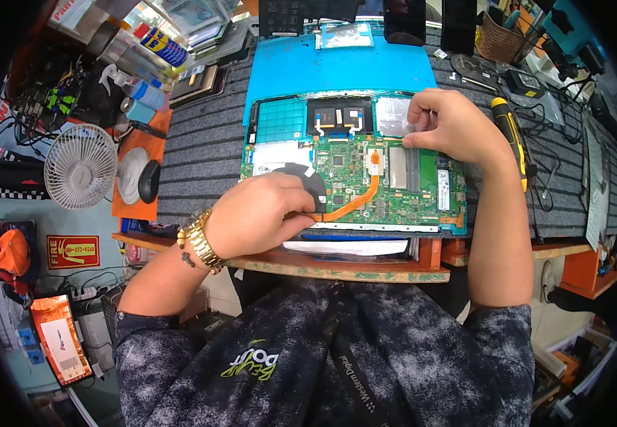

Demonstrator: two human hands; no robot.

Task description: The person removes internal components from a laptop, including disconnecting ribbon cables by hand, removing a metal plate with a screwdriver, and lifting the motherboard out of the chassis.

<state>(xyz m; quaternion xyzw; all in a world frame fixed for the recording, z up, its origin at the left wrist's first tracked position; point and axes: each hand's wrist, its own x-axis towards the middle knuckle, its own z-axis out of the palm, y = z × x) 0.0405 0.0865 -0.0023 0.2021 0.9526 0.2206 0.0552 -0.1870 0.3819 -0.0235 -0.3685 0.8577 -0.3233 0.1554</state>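
An opened laptop base with a green circuit board [347, 203] lies in front of me. My left hand [262, 213], with a gold watch on its wrist, is closed at the board's front left. Its thumb and forefinger pinch the left end of a copper heat pipe [365, 201], beside a black round cooling fan [313, 183] partly under the hand. My right hand [458, 129] is over the back right of the base, thumb and fingertips pressed together above the memory slot [413, 169]. Whatever is between them is hidden or too small to name.
A blue mat [344, 71] lies behind the laptop base on a grey ribbed cloth [205, 153]. A yellow-black screwdriver [509, 139] rests at the right. On the left stand a white fan [80, 167], a spray bottle [141, 89] and a blue-yellow can [160, 44]. The wooden table edge [344, 270] is nearest me.
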